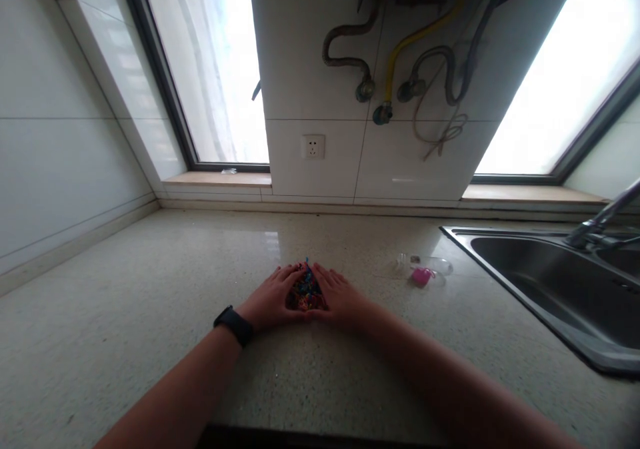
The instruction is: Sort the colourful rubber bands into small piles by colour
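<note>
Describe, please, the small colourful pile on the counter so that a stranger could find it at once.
Start at the steel sink, then look left along the pale counter. The pile sits in the gap between the left hand and the right hand. Its mixed blue, red and orange bits set it apart from the clear container and pink item to its right.

Both hands (275, 294) (343, 297) partly hide tiny, indistinct pieces (307, 293).
</note>
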Tool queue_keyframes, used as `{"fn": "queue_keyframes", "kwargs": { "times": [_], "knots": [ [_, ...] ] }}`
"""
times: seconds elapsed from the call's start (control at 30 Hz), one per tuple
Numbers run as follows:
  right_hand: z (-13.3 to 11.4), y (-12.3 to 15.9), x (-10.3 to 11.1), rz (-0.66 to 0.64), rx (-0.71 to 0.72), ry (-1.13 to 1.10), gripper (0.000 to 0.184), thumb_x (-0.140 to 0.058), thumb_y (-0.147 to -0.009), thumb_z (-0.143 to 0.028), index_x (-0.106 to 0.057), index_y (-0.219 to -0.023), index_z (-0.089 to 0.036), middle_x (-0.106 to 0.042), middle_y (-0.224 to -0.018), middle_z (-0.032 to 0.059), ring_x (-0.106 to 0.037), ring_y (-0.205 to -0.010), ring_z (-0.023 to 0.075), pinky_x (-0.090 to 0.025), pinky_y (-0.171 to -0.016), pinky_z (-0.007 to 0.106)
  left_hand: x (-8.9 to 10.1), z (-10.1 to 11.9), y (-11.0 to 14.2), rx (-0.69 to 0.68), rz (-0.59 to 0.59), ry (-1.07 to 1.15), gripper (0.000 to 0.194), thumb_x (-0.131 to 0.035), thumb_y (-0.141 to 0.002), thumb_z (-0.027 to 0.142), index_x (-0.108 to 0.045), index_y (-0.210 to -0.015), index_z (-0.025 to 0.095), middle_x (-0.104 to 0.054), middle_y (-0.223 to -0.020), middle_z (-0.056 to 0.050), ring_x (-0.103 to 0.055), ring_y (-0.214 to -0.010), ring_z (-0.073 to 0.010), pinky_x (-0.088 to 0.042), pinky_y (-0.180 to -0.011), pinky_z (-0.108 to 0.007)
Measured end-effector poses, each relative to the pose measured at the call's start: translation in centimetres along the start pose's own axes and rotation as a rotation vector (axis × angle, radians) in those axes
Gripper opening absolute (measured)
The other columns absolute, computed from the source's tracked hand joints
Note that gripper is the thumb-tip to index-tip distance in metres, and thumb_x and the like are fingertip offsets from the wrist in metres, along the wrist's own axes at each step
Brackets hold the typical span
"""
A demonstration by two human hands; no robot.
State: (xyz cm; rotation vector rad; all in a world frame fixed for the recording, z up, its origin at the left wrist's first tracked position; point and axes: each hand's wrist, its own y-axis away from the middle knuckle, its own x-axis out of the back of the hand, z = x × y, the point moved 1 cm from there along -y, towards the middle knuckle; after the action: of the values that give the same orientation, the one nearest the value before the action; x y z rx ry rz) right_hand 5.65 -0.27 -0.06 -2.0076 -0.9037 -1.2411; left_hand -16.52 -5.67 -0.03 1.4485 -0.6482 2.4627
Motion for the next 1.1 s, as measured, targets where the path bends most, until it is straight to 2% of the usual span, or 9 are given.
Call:
{"fn": "queue_keyframes", "kwargs": {
  "times": [0.17, 0.3, 0.4, 0.5, 0.63, 0.73, 0.83, 0.97, 1.1],
  "knots": [
    [-0.7, -2.6, -0.6, 0.067, 0.009, -0.043, 0.082, -0.047, -0.091, -0.061, -0.025, -0.153, -0.011, -0.031, -0.156, 0.019, -0.029, -0.144, 0.0291, -0.024, -0.117, 0.045, 1.1, 0.0, 0.1, -0.01, 0.068, 0.198, 0.062, -0.069, -0.08, 0.047, -0.051, -0.135, 0.025, -0.053, -0.134, -0.011, -0.052, -0.124, -0.0271, -0.042, -0.107, -0.044],
    [-1.2, -3.8, -0.6, 0.088, 0.083, -0.12, 0.076, -0.052, -0.091, -0.054, -0.03, -0.151, -0.013, -0.04, -0.15, 0.0181, -0.039, -0.137, 0.0281, -0.029, -0.114, 0.043, 1.4, -0.7, 0.2, 0.06, 0.121, 0.209, 0.069, -0.075, -0.073, 0.052, -0.051, -0.131, 0.022, -0.056, -0.124, -0.012, -0.055, -0.116, -0.0277, -0.045, -0.102, -0.045],
    [-0.7, -4.0, -0.2, 0.1, 0.134, -0.173, 0.075, -0.051, -0.092, -0.054, -0.028, -0.152, -0.014, -0.038, -0.152, 0.0173, -0.037, -0.139, 0.0265, -0.029, -0.114, 0.042, 1.3, -1.2, 0.2, 0.08, 0.15, 0.167, 0.082, -0.077, -0.068, 0.058, -0.046, -0.135, 0.022, -0.053, -0.129, -0.013, -0.05, -0.12, -0.0294, -0.042, -0.104, -0.048],
    [0.6, -4.5, 0.2, 0.199, 0.021, -0.135, 0.068, -0.039, -0.097, -0.053, -0.029, -0.151, -0.014, -0.032, -0.156, 0.0164, -0.029, -0.143, 0.0254, -0.024, -0.116, 0.044, 1.1, -1.4, 0.1, 0.077, 0.142, 0.112, 0.089, -0.074, -0.07, 0.061, -0.039, -0.143, 0.024, -0.042, -0.141, -0.014, -0.038, -0.131, -0.0327, -0.035, -0.109, -0.052],
    [1.2, -5.1, 0.5, 0.116, -0.045, -0.074, 0.058, -0.03, -0.099, -0.054, -0.053, -0.138, -0.018, -0.045, -0.149, 0.0132, -0.037, -0.139, 0.0273, -0.024, -0.115, 0.046, 1.6, -0.9, 0.3, 0.084, 0.185, 0.095, 0.041, -0.047, -0.093, 0.051, -0.059, -0.122, 0.024, -0.051, -0.125, -0.01, -0.041, -0.123, -0.0282, -0.035, -0.108, -0.049],
    [0.7, -4.8, 0.6, 0.063, 0.037, -0.231, 0.05, -0.032, -0.099, -0.052, -0.064, -0.125, -0.022, -0.063, -0.13, 0.0083, -0.055, -0.122, 0.0242, -0.038, -0.106, 0.04, 2.3, -0.3, 0.4, 0.038, 0.166, 0.149, 0.039, -0.033, -0.099, 0.046, -0.065, -0.102, 0.023, -0.056, -0.108, -0.008, -0.048, -0.109, -0.0245, -0.041, -0.101, -0.043],
    [0.3, -3.8, 0.8, 0.063, 0.018, -0.46, 0.049, -0.03, -0.1, -0.051, -0.066, -0.12, -0.023, -0.069, -0.118, 0.0056, -0.062, -0.108, 0.0226, -0.045, -0.097, 0.038, 2.6, 0.2, 0.4, -0.037, 0.08, 0.193, 0.042, -0.033, -0.098, 0.048, -0.066, -0.104, 0.023, -0.058, -0.107, -0.008, -0.05, -0.106, -0.0246, -0.043, -0.098, -0.041],
    [0.2, -2.4, 1.4, 0.145, 0.004, -0.596, 0.046, -0.034, -0.1, -0.048, -0.064, -0.121, -0.021, -0.067, -0.119, 0.0073, -0.06, -0.111, 0.0215, -0.044, -0.099, 0.037, 2.7, 0.7, 0.3, -0.067, 0.037, 0.202, 0.044, -0.035, -0.097, 0.049, -0.068, -0.111, 0.024, -0.058, -0.111, -0.009, -0.052, -0.108, -0.0256, -0.043, -0.098, -0.042],
    [-0.4, -1.3, 2.2, 0.131, 0.147, -0.412, 0.037, -0.048, -0.095, -0.042, -0.061, -0.124, -0.023, -0.058, -0.132, 0.0084, -0.051, -0.123, 0.0218, -0.037, -0.107, 0.038, 2.6, 1.2, 0.2, -0.108, 0.021, 0.148, 0.034, -0.042, -0.096, 0.041, -0.068, -0.115, 0.028, -0.059, -0.115, -0.007, -0.051, -0.111, -0.0246, -0.042, -0.1, -0.042]
  ]
}}
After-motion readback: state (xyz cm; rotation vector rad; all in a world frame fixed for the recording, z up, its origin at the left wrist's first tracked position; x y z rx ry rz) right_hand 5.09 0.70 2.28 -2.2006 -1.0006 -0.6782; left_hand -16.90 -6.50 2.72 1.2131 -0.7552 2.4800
